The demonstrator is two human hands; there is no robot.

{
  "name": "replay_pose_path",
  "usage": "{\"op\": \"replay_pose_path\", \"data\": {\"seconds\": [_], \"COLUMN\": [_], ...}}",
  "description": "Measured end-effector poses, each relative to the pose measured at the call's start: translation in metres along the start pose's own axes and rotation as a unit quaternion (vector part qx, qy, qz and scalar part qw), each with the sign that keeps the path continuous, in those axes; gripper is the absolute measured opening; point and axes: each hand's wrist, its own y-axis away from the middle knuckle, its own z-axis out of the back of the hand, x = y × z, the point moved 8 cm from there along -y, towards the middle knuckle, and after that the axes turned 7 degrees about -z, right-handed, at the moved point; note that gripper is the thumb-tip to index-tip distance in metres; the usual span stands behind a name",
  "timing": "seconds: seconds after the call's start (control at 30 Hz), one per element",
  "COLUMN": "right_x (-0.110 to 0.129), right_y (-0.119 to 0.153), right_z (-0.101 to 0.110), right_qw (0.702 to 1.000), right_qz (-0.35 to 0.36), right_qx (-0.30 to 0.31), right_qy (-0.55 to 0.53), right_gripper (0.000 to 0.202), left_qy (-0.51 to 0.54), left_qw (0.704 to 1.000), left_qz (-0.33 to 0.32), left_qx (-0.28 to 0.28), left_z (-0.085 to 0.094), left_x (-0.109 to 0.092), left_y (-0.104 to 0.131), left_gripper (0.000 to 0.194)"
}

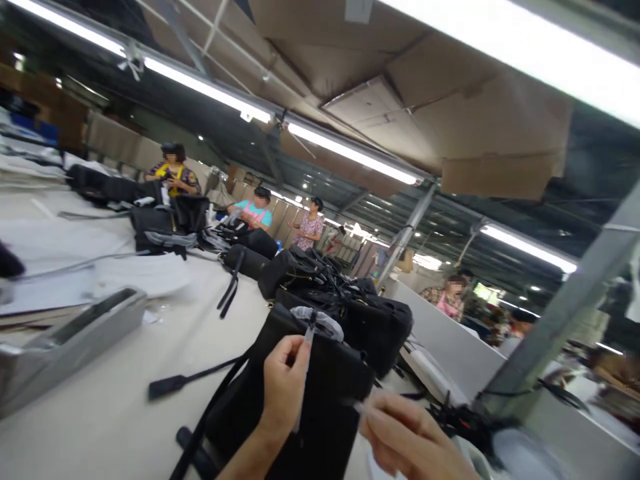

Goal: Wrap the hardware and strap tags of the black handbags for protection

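A black bag [333, 393] stands before me on the pale table. Clear plastic wrapping [327, 325] covers its top handle. My left hand [284, 387] is closed, thumb and fingers pinching a narrow translucent plastic strip [309, 340] that runs up to the handle in front of the bag. To the right of the bag, my right hand [405, 433] is closed in a pinch. A small pale blurred bit pokes out from its fingertips, too smeared to name. A black strap with a flat tab [167, 387] lies out to the left.
More black bags [345, 307] are heaped behind this one. A grey trough-like holder [80, 347] and white paper sheets [140, 273] lie at left. A slanted metal post [560, 293] rises at right. Several people work farther back, one in a yellow apron [175, 180].
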Motion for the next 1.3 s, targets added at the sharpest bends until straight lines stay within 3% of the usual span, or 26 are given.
{"op": "replay_pose_path", "data": {"seconds": [0.07,0.13,0.33,0.47,0.53,0.67,0.73,0.83,0.9,0.97,1.07,1.23,1.3], "right_x": [0.047,0.064,0.041,0.038,0.038,0.039,0.038,0.033,0.028,0.024,0.019,0.012,0.012], "right_y": [-0.026,-0.052,-0.101,-0.105,-0.105,-0.105,-0.103,-0.099,-0.095,-0.092,-0.095,-0.103,-0.103], "right_z": [-0.033,-0.046,-0.024,-0.021,-0.022,-0.022,-0.024,-0.03,-0.037,-0.042,-0.045,-0.038,-0.04], "right_qw": [0.998,0.995,0.982,0.975,0.974,0.974,0.977,0.984,0.991,0.996,0.998,0.991,0.988], "right_qz": [0.05,0.066,0.065,0.075,0.069,0.061,0.054,0.019,-0.016,-0.035,-0.028,0.025,0.049], "right_qx": [0.023,0.012,-0.068,-0.088,-0.091,-0.095,-0.09,-0.057,-0.026,-0.007,-0.025,-0.128,-0.128], "right_qy": [0.038,0.077,0.165,0.189,0.194,0.195,0.188,0.165,0.128,0.084,0.04,-0.035,-0.068], "right_gripper": [0.042,0.04,0.038,0.037,0.037,0.035,0.035,0.035,0.033,0.033,0.032,0.043,0.038], "left_qy": [-0.013,-0.025,-0.061,-0.075,-0.093,-0.121,-0.095,0.033,0.127,0.179,0.185,0.132,0.12], "left_qw": [0.999,0.998,0.995,0.994,0.989,0.979,0.987,0.998,0.98,0.963,0.967,0.985,0.987], "left_qz": [-0.025,-0.045,-0.082,-0.078,-0.103,-0.163,-0.127,0.036,0.144,0.194,0.169,0.108,0.102], "left_qx": [-0.017,-0.023,-0.007,-0.031,-0.046,-0.004,0.012,0.025,0.045,0.059,0.04,-0.031,-0.031], "left_z": [0.003,0.006,0.006,0.013,0.018,0.016,0.017,0.02,0.016,0.014,0.017,0.025,0.024], "left_x": [-0.006,-0.012,-0.021,-0.014,-0.017,-0.032,-0.032,-0.017,-0.006,-0.001,0.0,0.008,0.012], "left_y": [0.004,0.008,0.015,0.019,0.021,0.018,0.013,0.006,0.008,0.011,0.011,0.01,0.01], "left_gripper": [0.022,0.02,0.017,0.015,0.026,0.03,0.023,0.018,0.024,0.027,0.024,0.036,0.037]}}
